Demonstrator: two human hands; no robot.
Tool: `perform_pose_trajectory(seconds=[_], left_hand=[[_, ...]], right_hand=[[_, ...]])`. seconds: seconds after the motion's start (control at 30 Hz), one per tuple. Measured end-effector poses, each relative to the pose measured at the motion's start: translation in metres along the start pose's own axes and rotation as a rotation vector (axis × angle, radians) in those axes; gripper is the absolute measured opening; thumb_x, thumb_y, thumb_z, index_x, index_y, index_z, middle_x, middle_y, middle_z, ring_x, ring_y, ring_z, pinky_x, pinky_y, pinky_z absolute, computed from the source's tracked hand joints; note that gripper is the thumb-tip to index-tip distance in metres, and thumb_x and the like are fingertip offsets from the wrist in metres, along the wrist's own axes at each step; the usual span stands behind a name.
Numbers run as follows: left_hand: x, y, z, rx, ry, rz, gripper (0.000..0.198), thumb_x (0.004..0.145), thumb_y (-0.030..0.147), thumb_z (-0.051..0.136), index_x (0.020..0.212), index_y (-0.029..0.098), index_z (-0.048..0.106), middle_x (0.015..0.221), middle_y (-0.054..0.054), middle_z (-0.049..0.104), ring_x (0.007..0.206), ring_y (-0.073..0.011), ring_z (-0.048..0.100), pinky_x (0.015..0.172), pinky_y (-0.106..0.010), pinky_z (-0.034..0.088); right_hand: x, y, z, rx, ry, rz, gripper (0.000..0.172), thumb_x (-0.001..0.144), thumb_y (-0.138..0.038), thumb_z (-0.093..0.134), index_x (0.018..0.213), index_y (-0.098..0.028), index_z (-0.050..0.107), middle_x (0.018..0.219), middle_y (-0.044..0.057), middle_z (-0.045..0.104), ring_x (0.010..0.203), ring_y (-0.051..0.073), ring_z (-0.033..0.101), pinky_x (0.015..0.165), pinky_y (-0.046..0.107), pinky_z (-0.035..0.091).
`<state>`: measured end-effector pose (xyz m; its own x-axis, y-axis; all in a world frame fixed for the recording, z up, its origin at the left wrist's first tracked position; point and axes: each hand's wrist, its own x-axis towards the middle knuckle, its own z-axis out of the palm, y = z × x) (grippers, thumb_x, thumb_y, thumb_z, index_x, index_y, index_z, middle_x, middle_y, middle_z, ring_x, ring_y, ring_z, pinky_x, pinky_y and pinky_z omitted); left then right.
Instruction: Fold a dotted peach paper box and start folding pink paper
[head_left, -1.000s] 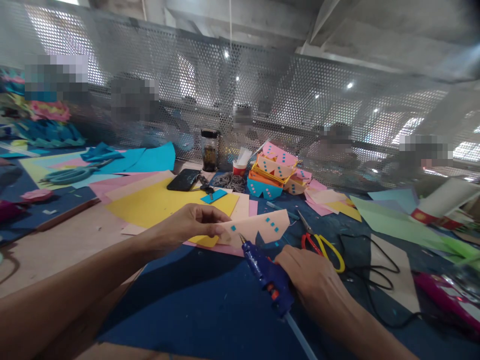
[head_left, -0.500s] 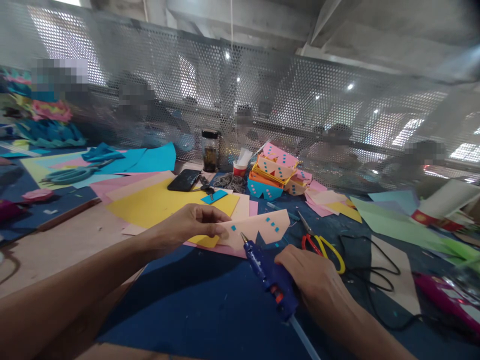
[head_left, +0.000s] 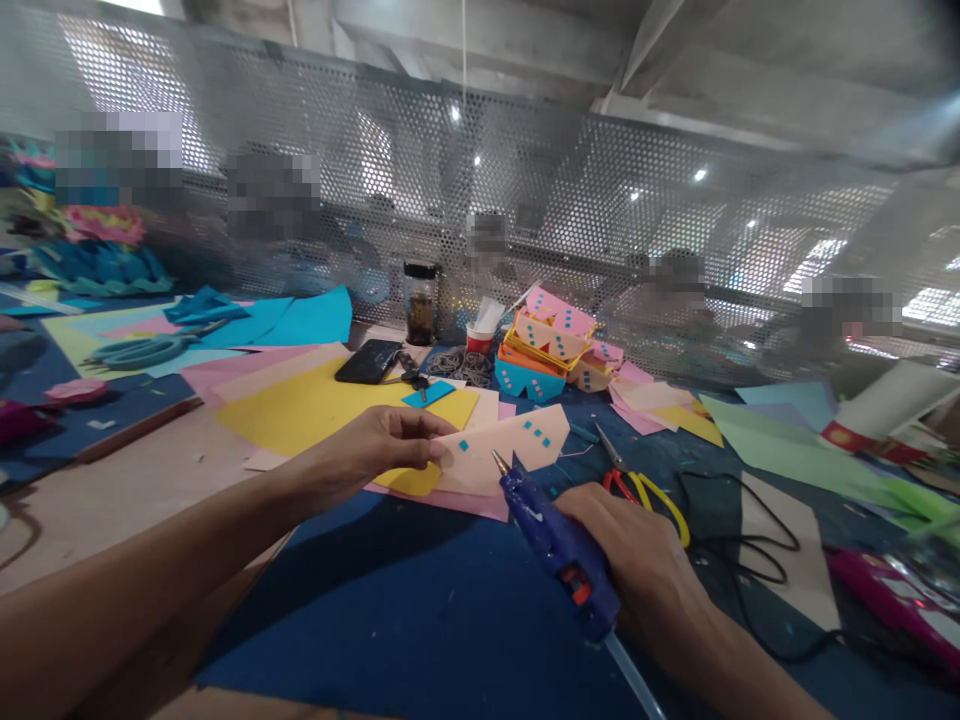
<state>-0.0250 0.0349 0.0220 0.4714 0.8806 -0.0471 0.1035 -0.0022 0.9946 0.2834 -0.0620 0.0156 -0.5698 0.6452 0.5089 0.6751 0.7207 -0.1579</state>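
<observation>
My left hand pinches the left end of a peach paper boat shape dotted with small blue squares, holding it just above the blue mat. My right hand grips a blue hot glue gun with a clear glue stick sticking out of its back. The gun's metal nozzle points up and left and sits just below the paper's lower edge.
Red and yellow scissors and a black cord lie right of the gun. Behind are yellow and pink sheets, a black phone, a dark jar and a pile of finished paper boats. A perforated metal screen closes the back.
The glue gun has shifted right and its nozzle has lifted slightly. The peach paper has tilted and moved up a little in my left hand.
</observation>
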Motion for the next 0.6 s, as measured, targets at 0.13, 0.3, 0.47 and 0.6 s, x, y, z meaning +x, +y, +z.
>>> perform_pose_trajectory(seconds=[0.13,0.3,0.47,0.6], left_hand=[[0.0,-0.001,-0.001,0.013,0.038,0.002,0.033,0.079,0.037,0.083,0.106,0.019,0.079,0.102,-0.007,0.078,0.09,-0.0177,0.067,0.078,-0.024,0.048],[0.003,-0.004,-0.004,-0.066,0.135,-0.021,0.037,0.072,0.039,0.089,0.103,0.022,0.081,0.097,-0.005,0.078,0.085,-0.0155,0.065,0.076,-0.024,0.048],[0.007,-0.004,-0.007,-0.118,0.211,0.005,0.033,0.069,0.037,0.091,0.097,0.022,0.082,0.095,-0.004,0.077,0.083,-0.0135,0.063,0.074,-0.021,0.05],[0.009,-0.006,-0.012,-0.111,0.245,-0.009,0.032,0.071,0.036,0.09,0.099,0.024,0.082,0.096,-0.003,0.077,0.079,-0.0118,0.063,0.072,-0.02,0.051]], right_hand=[[-0.001,0.0,-0.001,0.022,-0.007,0.024,0.012,0.096,-0.02,0.051,0.106,-0.022,0.058,0.096,0.004,0.068,0.075,0.017,0.061,0.065,0.027,0.042],[0.001,0.001,-0.01,0.103,0.023,0.058,0.013,0.095,-0.02,0.051,0.104,-0.024,0.06,0.1,0.005,0.069,0.081,0.017,0.065,0.068,0.026,0.048],[0.001,0.016,-0.025,0.114,0.027,0.106,0.017,0.091,-0.018,0.059,0.106,-0.024,0.062,0.105,0.005,0.069,0.093,0.019,0.068,0.076,0.025,0.051],[-0.006,0.033,-0.035,0.044,0.004,0.15,0.008,0.094,-0.026,0.063,0.102,-0.024,0.063,0.095,0.002,0.069,0.083,0.016,0.068,0.072,0.023,0.049]])
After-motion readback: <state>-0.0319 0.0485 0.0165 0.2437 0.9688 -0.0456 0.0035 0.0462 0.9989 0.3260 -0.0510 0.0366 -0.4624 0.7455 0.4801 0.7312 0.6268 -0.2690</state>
